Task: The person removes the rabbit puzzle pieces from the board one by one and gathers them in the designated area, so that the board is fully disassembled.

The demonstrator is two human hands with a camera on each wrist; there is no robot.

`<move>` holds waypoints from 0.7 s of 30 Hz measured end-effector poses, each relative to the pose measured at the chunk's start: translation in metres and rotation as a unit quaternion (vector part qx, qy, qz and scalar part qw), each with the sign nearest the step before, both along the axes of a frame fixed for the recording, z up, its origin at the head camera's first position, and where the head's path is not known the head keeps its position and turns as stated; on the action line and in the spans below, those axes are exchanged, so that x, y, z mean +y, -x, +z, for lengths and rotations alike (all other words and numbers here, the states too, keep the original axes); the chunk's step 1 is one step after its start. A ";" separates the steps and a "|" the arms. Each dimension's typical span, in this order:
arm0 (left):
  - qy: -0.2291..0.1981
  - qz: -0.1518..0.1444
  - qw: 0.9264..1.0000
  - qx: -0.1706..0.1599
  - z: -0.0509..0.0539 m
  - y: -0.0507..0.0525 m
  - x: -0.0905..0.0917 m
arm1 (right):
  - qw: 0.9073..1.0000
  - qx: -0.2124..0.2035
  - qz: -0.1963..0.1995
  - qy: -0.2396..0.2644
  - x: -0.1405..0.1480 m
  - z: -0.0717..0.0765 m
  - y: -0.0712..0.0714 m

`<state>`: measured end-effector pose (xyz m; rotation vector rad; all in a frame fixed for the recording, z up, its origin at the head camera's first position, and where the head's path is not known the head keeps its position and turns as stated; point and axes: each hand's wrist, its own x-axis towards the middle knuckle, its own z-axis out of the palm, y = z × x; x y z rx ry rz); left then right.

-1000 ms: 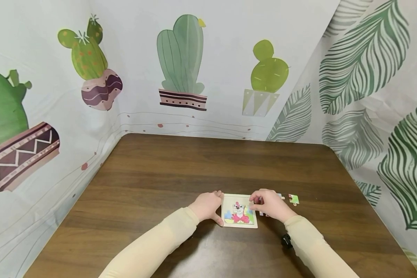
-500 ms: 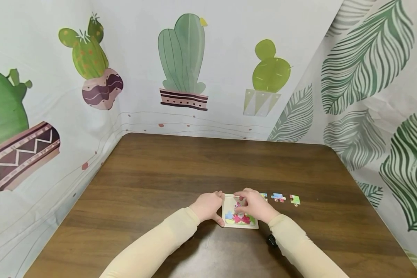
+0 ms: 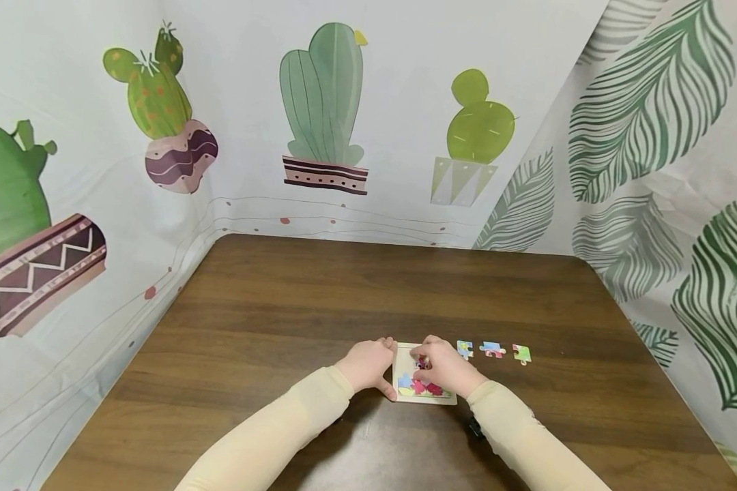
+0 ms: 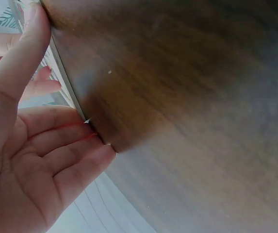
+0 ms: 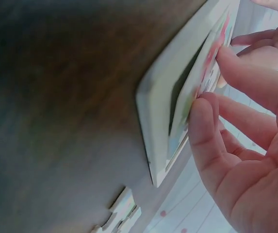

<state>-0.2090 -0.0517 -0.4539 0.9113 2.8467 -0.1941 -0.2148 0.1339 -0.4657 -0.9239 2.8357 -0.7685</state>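
A small pale square puzzle tray (image 3: 426,401) lies on the table, holding a colourful animal picture made of jigsaw pieces. My left hand (image 3: 366,365) rests along its left edge, thumb at the near corner and fingers toward the far one. In the left wrist view, those fingers look nearly straight against the edge. Over the tray, my right hand (image 3: 450,367) has thumb and fingertips bent down onto a puzzle piece (image 3: 424,361), which they partly hide. The right wrist view shows the thumb and fingers (image 5: 202,114) apart, on either side of that piece.
Right of the tray lie several loose puzzle pieces: a blue and yellow one (image 3: 464,348), a blue and pink one (image 3: 493,349) and a green one (image 3: 521,353). The brown wooden table (image 3: 319,286) is backed by a cactus-patterned cloth (image 3: 393,102).
My right hand has moved left from the tray's right side onto the picture, uncovering loose pieces on the right. The left hand and tray have stayed in place.
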 end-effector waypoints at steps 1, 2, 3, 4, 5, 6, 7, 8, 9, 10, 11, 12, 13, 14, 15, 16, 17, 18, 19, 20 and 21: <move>0.000 -0.001 1.000 0.002 -0.001 0.000 0.000 | 1.000 0.000 -0.002 -0.006 0.000 0.000 0.000; 0.000 -0.001 1.000 0.003 -0.001 0.000 0.000 | 1.000 -0.001 -0.005 -0.011 -0.001 0.000 0.000; -0.001 -0.001 1.000 0.004 -0.001 0.000 0.000 | 1.000 -0.013 -0.013 -0.015 -0.001 0.000 0.001; -0.001 -0.001 1.000 0.004 -0.001 0.000 0.000 | 1.000 -0.015 -0.017 -0.017 -0.002 -0.001 0.001; -0.003 -0.001 1.000 0.004 -0.001 0.000 0.000 | 1.000 -0.014 -0.019 -0.020 -0.002 -0.002 0.001; -0.004 0.000 1.000 0.004 -0.001 0.001 0.000 | 1.000 -0.011 -0.020 -0.021 -0.002 -0.002 0.001; -0.005 0.001 1.000 0.003 -0.002 0.001 0.000 | 1.000 -0.008 -0.020 -0.020 -0.002 -0.002 0.001; -0.006 0.002 1.000 0.002 -0.001 0.001 0.000 | 1.000 -0.008 -0.021 -0.020 -0.002 -0.002 0.000; -0.006 0.002 1.000 0.001 -0.001 0.001 0.000 | 1.000 -0.007 -0.023 -0.020 -0.003 -0.002 0.000; -0.006 0.002 1.000 0.001 -0.001 0.001 0.000 | 0.999 -0.005 -0.024 -0.021 -0.003 -0.002 -0.001; -0.006 0.002 1.000 0.001 -0.001 0.001 0.000 | 0.999 -0.003 -0.026 -0.022 -0.003 -0.002 -0.002; -0.007 0.002 1.000 0.001 -0.001 0.001 0.000 | 0.999 -0.004 -0.028 -0.024 -0.003 -0.002 -0.002; -0.008 0.002 1.000 0.001 -0.001 0.001 0.000 | 0.999 -0.006 -0.031 -0.026 -0.004 -0.002 -0.003; -0.008 0.002 1.000 0.002 -0.002 0.001 0.000 | 0.999 -0.007 -0.034 -0.028 -0.004 -0.002 -0.003; -0.008 0.002 1.000 0.002 -0.002 0.001 0.000 | 0.999 -0.008 -0.036 -0.029 -0.004 -0.002 -0.004; -0.009 0.002 1.000 0.002 -0.002 0.000 0.000 | 0.999 -0.010 -0.038 -0.030 -0.004 -0.002 -0.004; -0.009 0.002 1.000 0.003 -0.002 0.000 0.000 | 0.999 -0.010 -0.039 -0.031 -0.005 -0.002 -0.005; -0.010 0.002 1.000 0.003 -0.002 0.000 0.000 | 0.999 -0.010 -0.037 -0.032 -0.005 -0.002 -0.005; -0.010 0.002 1.000 0.004 -0.002 0.000 0.000 | 0.999 -0.009 -0.035 -0.036 -0.005 -0.002 -0.005; -0.010 0.002 1.000 0.004 -0.002 0.000 0.000 | 0.999 -0.007 -0.032 -0.038 -0.005 -0.003 -0.005; -0.010 0.002 1.000 0.005 -0.002 0.000 0.000 | 0.999 -0.005 -0.029 -0.039 -0.005 -0.003 -0.005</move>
